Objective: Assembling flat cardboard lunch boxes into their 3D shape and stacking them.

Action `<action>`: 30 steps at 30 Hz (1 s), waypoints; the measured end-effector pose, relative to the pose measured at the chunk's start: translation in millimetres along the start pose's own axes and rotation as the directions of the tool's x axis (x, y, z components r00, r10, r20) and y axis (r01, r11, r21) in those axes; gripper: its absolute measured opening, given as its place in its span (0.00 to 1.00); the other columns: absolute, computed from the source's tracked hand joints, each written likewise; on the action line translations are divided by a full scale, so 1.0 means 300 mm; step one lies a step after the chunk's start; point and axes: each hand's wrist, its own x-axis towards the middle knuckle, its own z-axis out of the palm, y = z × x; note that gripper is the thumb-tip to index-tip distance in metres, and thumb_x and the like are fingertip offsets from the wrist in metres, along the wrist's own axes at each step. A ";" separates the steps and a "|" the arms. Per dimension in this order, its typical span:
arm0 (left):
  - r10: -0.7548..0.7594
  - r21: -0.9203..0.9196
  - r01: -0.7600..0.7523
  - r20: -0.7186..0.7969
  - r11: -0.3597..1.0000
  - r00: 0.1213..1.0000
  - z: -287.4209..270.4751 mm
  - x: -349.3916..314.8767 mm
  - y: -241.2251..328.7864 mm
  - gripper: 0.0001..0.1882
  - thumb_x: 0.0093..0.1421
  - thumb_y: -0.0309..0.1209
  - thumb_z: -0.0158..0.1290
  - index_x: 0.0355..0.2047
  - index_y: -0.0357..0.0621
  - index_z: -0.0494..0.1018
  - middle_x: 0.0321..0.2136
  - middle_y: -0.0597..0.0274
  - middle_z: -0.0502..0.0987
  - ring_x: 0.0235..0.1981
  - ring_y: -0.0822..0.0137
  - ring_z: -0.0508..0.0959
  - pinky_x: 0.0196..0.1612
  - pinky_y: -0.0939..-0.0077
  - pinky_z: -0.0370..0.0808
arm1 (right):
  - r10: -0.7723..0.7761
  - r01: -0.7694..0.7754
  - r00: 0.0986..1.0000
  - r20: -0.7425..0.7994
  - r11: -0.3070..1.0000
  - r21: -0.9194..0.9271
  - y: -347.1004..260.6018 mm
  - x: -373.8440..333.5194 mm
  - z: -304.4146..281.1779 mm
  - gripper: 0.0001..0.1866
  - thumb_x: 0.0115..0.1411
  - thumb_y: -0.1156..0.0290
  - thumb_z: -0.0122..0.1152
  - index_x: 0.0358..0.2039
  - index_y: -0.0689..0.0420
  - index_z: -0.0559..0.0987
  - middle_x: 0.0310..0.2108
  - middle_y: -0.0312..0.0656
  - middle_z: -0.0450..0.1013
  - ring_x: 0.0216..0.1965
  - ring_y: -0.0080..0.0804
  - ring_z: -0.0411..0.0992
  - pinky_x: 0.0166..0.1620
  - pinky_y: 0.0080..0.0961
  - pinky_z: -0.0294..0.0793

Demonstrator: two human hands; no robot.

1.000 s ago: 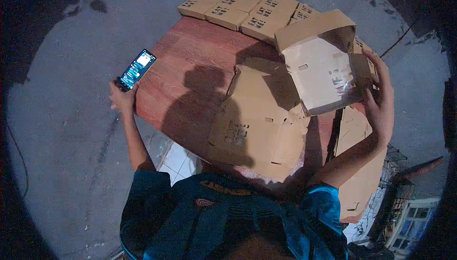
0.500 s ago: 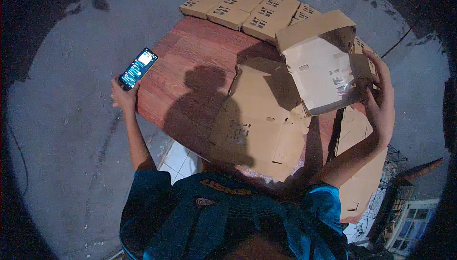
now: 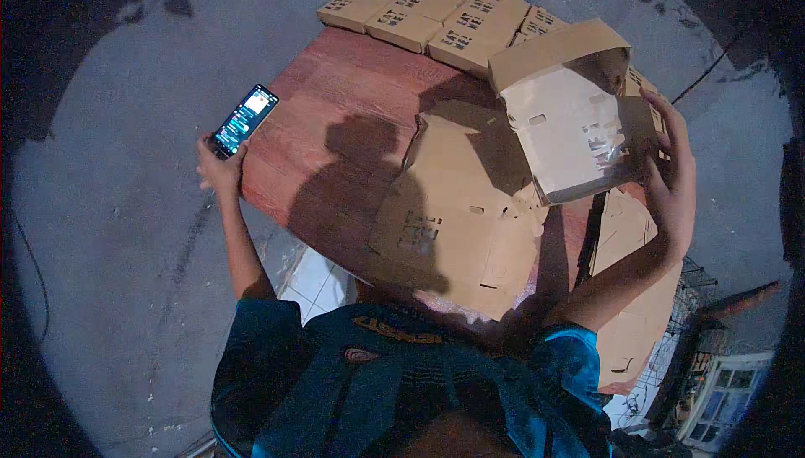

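Note:
At the table's left edge my left hand [image 3: 220, 165] is closed round the lower end of a smartphone [image 3: 249, 114] with a lit screen. My right hand [image 3: 673, 169] grips the right side of a partly folded cardboard box [image 3: 570, 135], its pale inside facing up and its far flap [image 3: 553, 54] raised. The fingers rest over the box's side wall; the thumb's place is partly hidden. Under and left of this box lies a flat, unfolded cardboard sheet [image 3: 457, 240] with slots and dark print.
Closed brown boxes [image 3: 419, 5] stand in a row along the far edge of the reddish wood-patterned table [image 3: 310, 139]. More flat cardboard [image 3: 633, 307] lies at the right, beneath my right forearm. A wire rack [image 3: 692, 294] and a small window frame [image 3: 725, 399] are at the lower right.

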 end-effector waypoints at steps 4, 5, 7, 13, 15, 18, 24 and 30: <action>-0.051 -0.018 0.051 -0.036 0.999 0.998 0.006 -0.007 0.005 0.43 0.39 0.40 0.76 0.52 0.40 0.68 0.43 0.50 0.79 0.46 0.53 0.79 0.53 0.60 0.72 | -0.024 0.026 0.999 0.045 0.999 -0.037 0.000 0.002 -0.009 0.36 0.56 0.92 0.46 0.65 0.55 0.66 0.64 0.41 0.64 0.52 0.31 0.73 0.51 0.27 0.77; -0.132 -0.071 0.130 -0.020 0.989 0.991 0.009 -0.007 0.007 0.42 0.38 0.40 0.76 0.52 0.39 0.68 0.43 0.50 0.79 0.45 0.54 0.80 0.53 0.60 0.72 | -0.039 0.041 0.999 0.032 0.997 -0.068 0.002 0.004 -0.005 0.36 0.55 0.92 0.46 0.65 0.55 0.66 0.65 0.42 0.64 0.52 0.31 0.73 0.51 0.27 0.77; -0.140 -0.040 0.139 -0.027 0.989 0.990 0.009 -0.012 0.009 0.42 0.39 0.41 0.76 0.52 0.40 0.68 0.43 0.50 0.79 0.44 0.54 0.80 0.53 0.60 0.72 | -0.159 0.157 0.987 -0.013 0.980 -0.119 0.007 0.007 0.007 0.36 0.55 0.92 0.47 0.64 0.53 0.66 0.60 0.44 0.68 0.49 0.29 0.75 0.47 0.25 0.78; -0.208 0.082 0.210 -0.032 0.974 0.978 -0.002 -0.034 0.022 0.43 0.41 0.51 0.73 0.53 0.43 0.69 0.44 0.54 0.80 0.45 0.54 0.80 0.56 0.50 0.66 | -0.059 0.059 0.998 -0.009 0.997 -0.053 0.004 -0.001 0.003 0.36 0.55 0.92 0.48 0.63 0.51 0.68 0.54 0.45 0.74 0.48 0.29 0.76 0.43 0.24 0.79; -0.253 0.147 0.251 -0.006 0.957 0.967 -0.005 -0.043 0.032 0.44 0.42 0.57 0.70 0.54 0.47 0.70 0.45 0.56 0.80 0.51 0.49 0.76 0.59 0.34 0.56 | 0.053 -0.053 0.999 -0.001 0.998 -0.029 0.002 0.000 0.001 0.36 0.54 0.91 0.48 0.63 0.51 0.68 0.53 0.45 0.75 0.48 0.29 0.77 0.43 0.24 0.79; -0.214 0.248 0.217 -0.040 0.944 0.976 -0.005 -0.056 0.050 0.43 0.43 0.58 0.69 0.54 0.47 0.70 0.47 0.55 0.80 0.54 0.46 0.72 0.59 0.31 0.54 | 0.015 -0.015 1.000 0.003 1.000 -0.027 0.002 0.005 0.006 0.37 0.52 0.92 0.49 0.63 0.51 0.69 0.48 0.44 0.77 0.47 0.30 0.77 0.42 0.24 0.80; -0.181 0.280 0.186 -0.042 0.942 0.983 -0.013 -0.073 0.036 0.40 0.47 0.58 0.66 0.54 0.50 0.70 0.50 0.56 0.79 0.56 0.46 0.71 0.58 0.30 0.54 | 0.012 -0.011 1.000 0.023 1.000 -0.009 0.012 0.004 0.004 0.37 0.53 0.91 0.49 0.63 0.50 0.69 0.56 0.44 0.71 0.46 0.33 0.77 0.44 0.25 0.80; -0.077 0.300 0.074 0.000 0.951 0.997 -0.028 -0.076 -0.022 0.39 0.49 0.61 0.62 0.56 0.54 0.71 0.51 0.53 0.76 0.56 0.46 0.69 0.55 0.36 0.57 | -0.025 0.025 1.000 -0.007 0.998 -0.066 0.033 0.014 -0.003 0.37 0.54 0.91 0.49 0.64 0.50 0.68 0.61 0.42 0.67 0.48 0.33 0.76 0.45 0.27 0.80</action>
